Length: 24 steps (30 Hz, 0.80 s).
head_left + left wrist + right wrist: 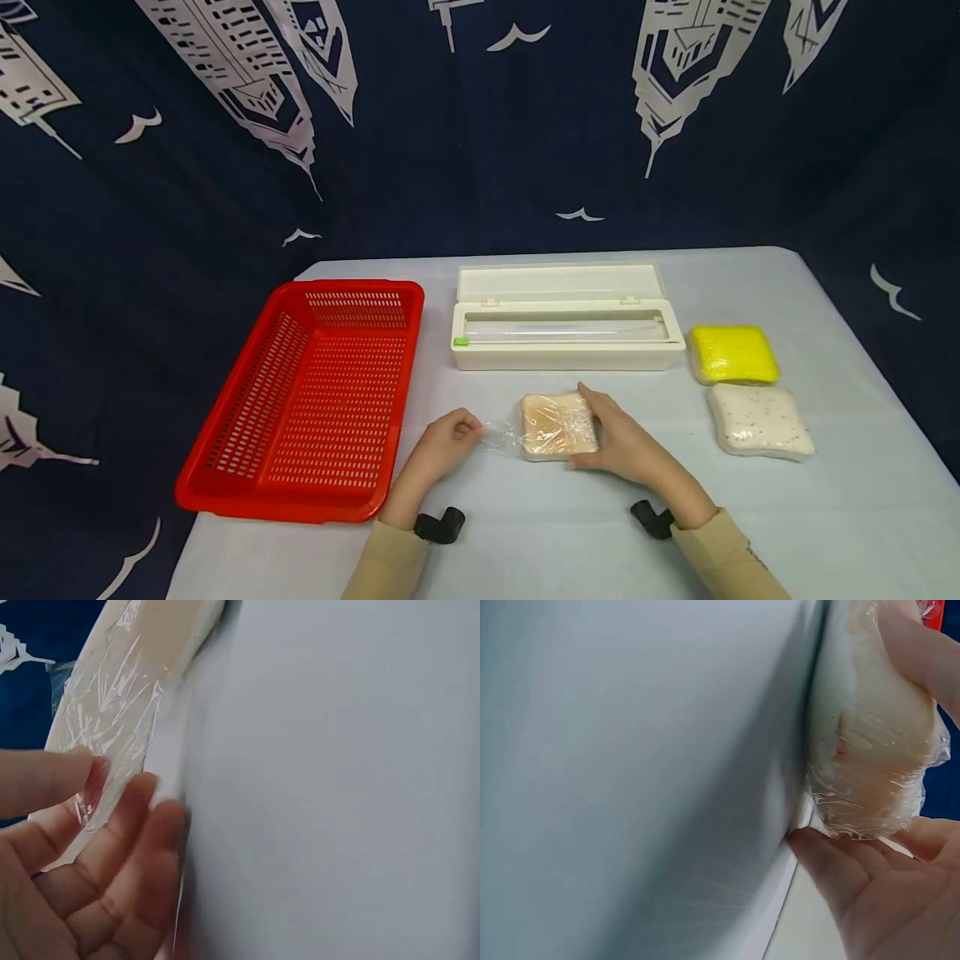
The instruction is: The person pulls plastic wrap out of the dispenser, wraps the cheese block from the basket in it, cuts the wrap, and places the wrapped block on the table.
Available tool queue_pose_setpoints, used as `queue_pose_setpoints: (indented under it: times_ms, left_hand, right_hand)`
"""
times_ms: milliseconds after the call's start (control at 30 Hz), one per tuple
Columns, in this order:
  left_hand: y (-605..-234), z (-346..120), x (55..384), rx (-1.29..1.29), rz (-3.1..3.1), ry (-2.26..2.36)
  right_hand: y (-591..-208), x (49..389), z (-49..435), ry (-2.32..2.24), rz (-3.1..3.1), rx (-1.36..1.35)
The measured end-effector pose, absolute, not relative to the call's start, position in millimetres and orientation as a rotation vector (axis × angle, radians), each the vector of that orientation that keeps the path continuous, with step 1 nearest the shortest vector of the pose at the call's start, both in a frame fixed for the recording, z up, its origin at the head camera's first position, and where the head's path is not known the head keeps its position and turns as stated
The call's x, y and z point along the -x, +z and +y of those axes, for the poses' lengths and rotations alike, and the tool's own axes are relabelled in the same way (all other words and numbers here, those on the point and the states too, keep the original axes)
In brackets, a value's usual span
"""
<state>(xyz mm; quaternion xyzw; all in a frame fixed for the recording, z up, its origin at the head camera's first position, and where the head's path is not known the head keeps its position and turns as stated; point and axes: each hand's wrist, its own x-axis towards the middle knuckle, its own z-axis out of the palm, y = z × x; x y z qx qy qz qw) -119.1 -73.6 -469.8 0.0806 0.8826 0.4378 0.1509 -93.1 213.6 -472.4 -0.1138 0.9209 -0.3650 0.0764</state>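
A tan, rounded block (558,427) lies on the table in front of me, partly covered in crinkled cling film. My right hand (628,443) holds it at its right end, thumb on the near side and fingers on the far side. In the right wrist view the block (877,742) shows film bunched over its end. From the block's left side a loose tail of cling film (502,437) stretches out. My left hand (444,446) pinches that tail between thumb and index finger, apart from the block. In the left wrist view wrinkled film (112,712) covers the block's side.
Behind the block stands a white cling film dispenser (570,360), its lid raised and a roll inside. A red perforated basket (412,367) is at the left. On the right lie a yellow wrapped block (735,354) and a speckled white wrapped block (761,421), touching or nearly so.
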Motion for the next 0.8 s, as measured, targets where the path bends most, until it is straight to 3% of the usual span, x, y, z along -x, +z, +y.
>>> queue_pose_setpoints:
  times_ms: [267, 500, 633, 800]
  left_hand:
    - [-474.7, -75.5, 115.6, 0.054, 2.286, 1.679]
    - [-471.1, -72.9, 113.1, 0.145, 2.082, 1.923]
    - [-469.5, -64.5, 117.5, 0.260, 2.136, 1.831]
    - [-467.5, -57.9, 119.3, 0.219, 2.279, 1.530]
  right_hand:
    - [-474.4, 92.6, 214.0, -1.092, 2.782, 0.320]
    - [-473.1, 92.9, 212.8, -1.070, 2.814, 0.306]
    - [-472.5, 93.2, 211.8, -1.071, 2.824, 0.306]
    - [-471.4, 93.0, 209.9, -1.076, 2.819, 0.308]
